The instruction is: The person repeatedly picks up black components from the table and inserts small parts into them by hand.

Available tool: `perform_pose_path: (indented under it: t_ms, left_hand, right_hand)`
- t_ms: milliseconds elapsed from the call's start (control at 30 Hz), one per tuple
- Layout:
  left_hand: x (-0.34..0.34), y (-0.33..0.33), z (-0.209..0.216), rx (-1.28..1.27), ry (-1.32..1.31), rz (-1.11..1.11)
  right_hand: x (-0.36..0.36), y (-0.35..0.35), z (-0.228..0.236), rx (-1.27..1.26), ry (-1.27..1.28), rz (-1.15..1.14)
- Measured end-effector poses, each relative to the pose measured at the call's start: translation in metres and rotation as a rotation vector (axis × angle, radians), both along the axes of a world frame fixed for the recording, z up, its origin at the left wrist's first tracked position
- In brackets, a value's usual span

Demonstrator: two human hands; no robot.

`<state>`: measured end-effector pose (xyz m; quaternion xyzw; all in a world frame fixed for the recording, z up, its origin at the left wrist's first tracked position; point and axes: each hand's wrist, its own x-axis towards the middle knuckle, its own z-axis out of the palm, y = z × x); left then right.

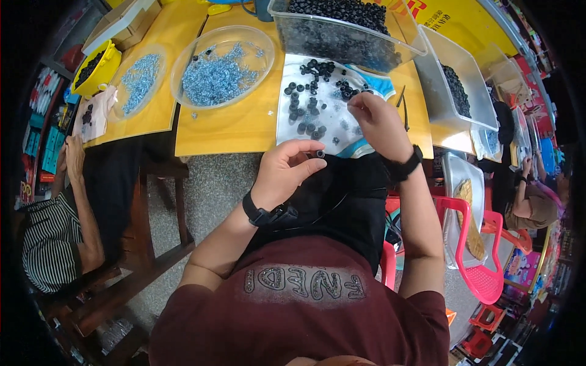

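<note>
The left hand (284, 172) pinches a small, round black piece with a central hole (320, 154) between thumb and index finger, just off the table's near edge. Farther, the right hand (379, 125) hovers with fingers curled together, any hold unclear, above a white-and-blue cloth (285, 129) scattered with similar loose black pieces (295, 110). Beyond stands a clear plastic bin (406, 44).

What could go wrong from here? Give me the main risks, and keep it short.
1. The left hand pinches a small black round piece by the front edge of the yellow table; if the grip slips, it might drop into the lap.
2. Loose black pieces lie scattered on the white cloth; the right hand could knock some away.
</note>
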<state>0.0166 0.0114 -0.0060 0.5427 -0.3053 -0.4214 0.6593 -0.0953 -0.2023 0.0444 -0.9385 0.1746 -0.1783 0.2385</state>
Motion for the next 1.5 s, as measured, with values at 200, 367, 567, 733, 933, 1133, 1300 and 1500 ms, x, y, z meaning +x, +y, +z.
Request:
perform_pose_path:
  t_ms: [200,367,567,733,933,1133,1300,1500]
  left_hand:
    - [0.000,0.002,0.012,0.022,0.003,-0.028]
    - [0.002,0.003,0.012,-0.039,0.126,-0.097]
    - [0.000,0.003,0.008,-0.098,0.200,-0.132]
    - [-0.003,0.004,0.010,-0.086,0.122,-0.055]
    - [-0.010,0.000,0.008,-0.191,-0.581,0.201]
    - [-0.006,0.001,0.009,-0.074,-0.548,0.136]
    - [-0.006,0.001,0.007,-0.137,-0.493,0.120]
    - [-0.008,0.000,0.009,-0.141,-0.497,0.109]
  right_hand:
    - [-0.026,0.049,0.010,0.640,-0.163,0.021]
    - [-0.036,0.071,0.003,0.962,-0.265,-0.046]
    - [-0.038,0.090,-0.012,0.993,-0.335,-0.111]
    - [-0.041,0.095,-0.024,1.069,-0.391,-0.136]
    - [-0.037,0.107,-0.028,1.322,-0.423,-0.112]
    - [-0.037,0.108,-0.042,1.484,-0.480,-0.054]
    - [-0.037,0.108,-0.041,1.639,-0.503,-0.086]
    - [-0.039,0.100,-0.049,1.685,-0.520,0.012]
